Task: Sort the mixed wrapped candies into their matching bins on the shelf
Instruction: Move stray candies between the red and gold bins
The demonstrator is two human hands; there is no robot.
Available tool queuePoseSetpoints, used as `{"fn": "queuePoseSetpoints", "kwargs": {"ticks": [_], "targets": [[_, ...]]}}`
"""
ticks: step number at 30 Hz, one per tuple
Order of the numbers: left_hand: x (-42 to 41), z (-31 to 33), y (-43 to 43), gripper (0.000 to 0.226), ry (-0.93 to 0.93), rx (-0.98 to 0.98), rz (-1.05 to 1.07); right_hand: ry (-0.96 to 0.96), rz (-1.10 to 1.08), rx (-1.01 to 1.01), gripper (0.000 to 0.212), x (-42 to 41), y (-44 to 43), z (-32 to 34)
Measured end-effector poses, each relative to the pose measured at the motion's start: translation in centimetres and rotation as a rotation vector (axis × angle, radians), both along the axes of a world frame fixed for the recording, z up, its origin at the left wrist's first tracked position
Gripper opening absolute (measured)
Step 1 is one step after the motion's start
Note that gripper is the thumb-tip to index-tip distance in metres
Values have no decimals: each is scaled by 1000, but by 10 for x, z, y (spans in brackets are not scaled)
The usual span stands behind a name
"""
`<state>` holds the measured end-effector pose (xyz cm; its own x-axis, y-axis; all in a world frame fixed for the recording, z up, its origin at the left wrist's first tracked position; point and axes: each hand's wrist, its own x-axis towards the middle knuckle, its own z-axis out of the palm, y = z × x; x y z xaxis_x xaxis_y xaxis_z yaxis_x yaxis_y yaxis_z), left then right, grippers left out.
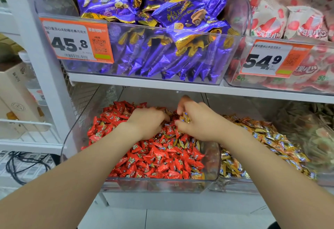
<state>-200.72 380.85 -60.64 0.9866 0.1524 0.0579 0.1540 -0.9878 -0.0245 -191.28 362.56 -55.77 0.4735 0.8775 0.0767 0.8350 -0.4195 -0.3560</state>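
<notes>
Head view: both hands are deep in the red bin [159, 185]. The right hand [197, 123] pinches a gold candy [185, 116] in its fingertips, just above the red candies [155, 158]. The left hand [146, 122] digs in, fingers curled, and I cannot tell what it holds. Gold strays [197, 175] dot the bin's right side, so plenty remains. Above, the left price tag [75, 42] reads 45.8 and the right price tag [271, 59] reads 54.9.

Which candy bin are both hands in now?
The red-candy bin, under the purple packets: left hand and right hand, pinching a gold candy, reach only there.
</notes>
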Motion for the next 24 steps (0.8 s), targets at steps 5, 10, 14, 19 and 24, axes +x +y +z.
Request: {"fn": "queuePoseSetpoints", "kwargs": {"ticks": [5, 10, 14, 19, 24], "targets": [[6, -3, -2, 16, 2, 44, 4, 13, -4, -30, 23, -1, -3, 6], [-1, 3, 4, 19, -97, -231, 37, 44, -15, 27, 23, -7, -6, 8], [-23, 26, -11, 10, -289, -644, -16, -57, -49, 101, 37, -14, -15, 10], [-51, 35, -47, 8, -417, -842, -102, 65, -59, 133, 26, -35, -38, 18], [-56, 36, -87, 18, -430, -1038, -32, 213, -226, 340, 27, -37, -74, 21]]}}
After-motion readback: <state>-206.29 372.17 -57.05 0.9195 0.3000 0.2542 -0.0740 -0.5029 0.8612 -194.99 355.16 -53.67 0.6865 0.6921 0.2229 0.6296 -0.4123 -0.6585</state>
